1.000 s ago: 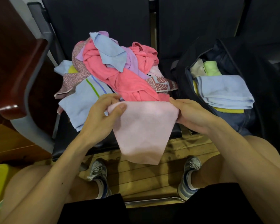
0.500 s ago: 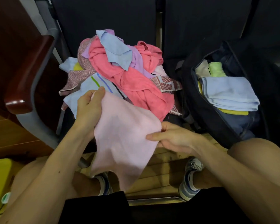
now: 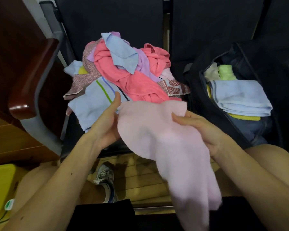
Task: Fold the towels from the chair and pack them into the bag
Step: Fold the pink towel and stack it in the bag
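The right hand (image 3: 202, 129) pinches the pale pink soft towel (image 3: 165, 140) at its top edge; the left hand (image 3: 105, 125) supports the other side, fingers hidden, so its grip is unclear. The towel hangs free, probably for folding, near the open dark bag (image 3: 196, 92).

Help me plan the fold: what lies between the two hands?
The pale pink terry towel, spanning left hand to right hand, in the head view.

I have one wide-angle view, worn on the head, facing forward and steeply down. It sits close above the chair (image 3: 107, 17) and bag (image 3: 194, 97).
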